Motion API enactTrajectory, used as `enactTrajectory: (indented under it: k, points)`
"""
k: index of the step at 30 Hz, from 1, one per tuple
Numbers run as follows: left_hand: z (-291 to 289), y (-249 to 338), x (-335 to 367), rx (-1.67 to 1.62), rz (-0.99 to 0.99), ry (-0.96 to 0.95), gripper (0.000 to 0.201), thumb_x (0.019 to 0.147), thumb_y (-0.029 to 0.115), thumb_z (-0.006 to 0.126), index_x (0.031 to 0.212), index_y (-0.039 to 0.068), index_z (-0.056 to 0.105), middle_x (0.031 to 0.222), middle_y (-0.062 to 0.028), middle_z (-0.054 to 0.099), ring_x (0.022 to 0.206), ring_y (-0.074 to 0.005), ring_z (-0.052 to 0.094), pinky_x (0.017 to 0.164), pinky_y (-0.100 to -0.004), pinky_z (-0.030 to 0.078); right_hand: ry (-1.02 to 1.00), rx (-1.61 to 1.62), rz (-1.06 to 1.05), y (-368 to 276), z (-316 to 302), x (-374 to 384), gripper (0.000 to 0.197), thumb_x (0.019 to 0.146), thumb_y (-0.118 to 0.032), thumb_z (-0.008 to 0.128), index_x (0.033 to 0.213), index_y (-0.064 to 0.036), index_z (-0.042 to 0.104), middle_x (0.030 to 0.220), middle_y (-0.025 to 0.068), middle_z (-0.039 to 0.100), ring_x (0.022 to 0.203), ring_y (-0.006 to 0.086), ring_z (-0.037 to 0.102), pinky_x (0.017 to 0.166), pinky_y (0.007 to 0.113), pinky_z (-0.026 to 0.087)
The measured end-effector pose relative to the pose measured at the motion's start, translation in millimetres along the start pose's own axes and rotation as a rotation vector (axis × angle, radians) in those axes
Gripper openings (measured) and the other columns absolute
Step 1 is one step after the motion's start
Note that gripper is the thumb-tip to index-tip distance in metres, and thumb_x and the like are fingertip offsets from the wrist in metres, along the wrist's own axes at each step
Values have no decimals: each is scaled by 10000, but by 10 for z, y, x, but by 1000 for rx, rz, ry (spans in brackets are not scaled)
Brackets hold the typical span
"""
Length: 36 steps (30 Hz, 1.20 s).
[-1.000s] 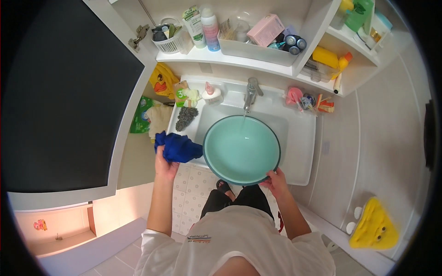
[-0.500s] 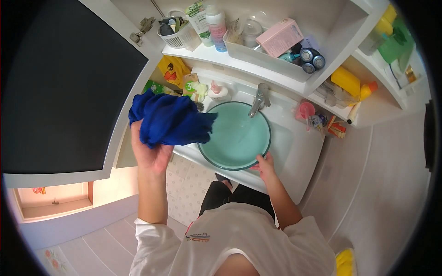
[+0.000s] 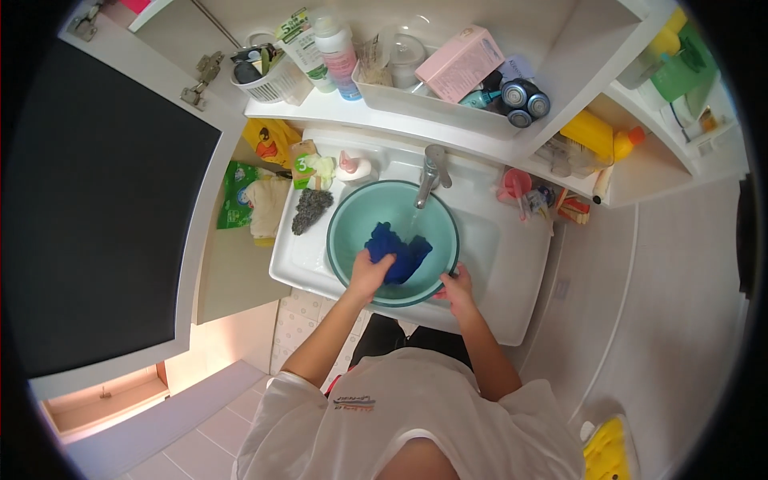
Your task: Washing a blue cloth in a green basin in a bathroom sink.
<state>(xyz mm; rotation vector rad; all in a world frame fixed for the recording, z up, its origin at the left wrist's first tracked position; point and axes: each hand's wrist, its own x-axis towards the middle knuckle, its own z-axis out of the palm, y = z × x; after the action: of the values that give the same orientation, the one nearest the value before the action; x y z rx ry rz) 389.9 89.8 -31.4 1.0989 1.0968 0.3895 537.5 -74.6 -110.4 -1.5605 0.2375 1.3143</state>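
Observation:
A teal plastic basin [image 3: 352, 210] sits in the white sink [image 3: 496, 256] under the metal faucet [image 3: 430, 172], from which water runs. My left hand [image 3: 370, 272] presses a dark blue cloth [image 3: 398, 250] down inside the basin. At the basin's near right rim, my right hand [image 3: 456, 290] grips the edge.
A shelf above the sink carries bottles, a pink box [image 3: 458, 62] and a white basket [image 3: 268, 76]. A grey scrubber [image 3: 310, 210] and a soap dispenser [image 3: 354, 166] lie on the sink's left side. A yellow bottle [image 3: 596, 132] stands on the right shelf. A dark panel [image 3: 88, 208] fills the left.
My left hand has brought the blue cloth from the air at the left down into the basin. Water now runs from the faucet. My right hand stays on the rim.

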Motion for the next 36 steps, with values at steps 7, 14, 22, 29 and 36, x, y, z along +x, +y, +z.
enactTrajectory:
  k: [7, 14, 22, 29, 36]
  points:
    - [-134, -380, 232, 1412, 367, -250, 614, 705, 490, 741, 1143, 64, 671, 1250, -178, 583, 1280, -394, 450, 1069, -615, 301, 228, -715, -844, -221, 337, -226, 627, 767, -89, 675, 1353, -15, 465, 1281, 233, 500, 1224, 389, 461, 1017, 462, 396]
    - [-299, -331, 244, 1391, 402, -159, 659, 738, 467, 699, 1294, 127, 603, 1367, -172, 531, 1286, -382, 467, 1117, -610, 230, -1, -1232, -664, -73, 901, 388, 1015, 662, -342, 816, 1509, -163, 286, 1497, 299, 272, 1373, 518, 248, 1091, 569, 316]
    - [-516, -300, 153, 1323, 511, -123, 445, 797, 341, 653, 1191, 133, 656, 1003, -103, 697, 992, -286, 648, 1096, -524, 320, -35, -1485, -584, 10, 1222, 750, 967, 607, -423, 852, 1420, -161, 398, 1489, 253, 286, 1345, 526, 266, 1016, 620, 362]
    - [-426, -276, 148, 1321, 468, -132, 385, 813, 314, 651, 1149, 130, 681, 974, -110, 706, 976, -289, 657, 1025, -493, 414, 121, -1071, -583, 124, 1113, 1143, 384, 790, -339, 769, 961, -31, 618, 883, 157, 665, 767, 368, 632, 657, 450, 503]
    - [-274, -430, 302, 695, 241, -34, 653, 866, 535, 606, 1351, 103, 537, 1284, -180, 597, 1187, -320, 575, 1053, -466, 401, 3, 391, -165, -132, 1138, 689, 391, 927, -341, 655, 1162, -34, 592, 1070, 73, 658, 931, 225, 668, 786, 374, 552]
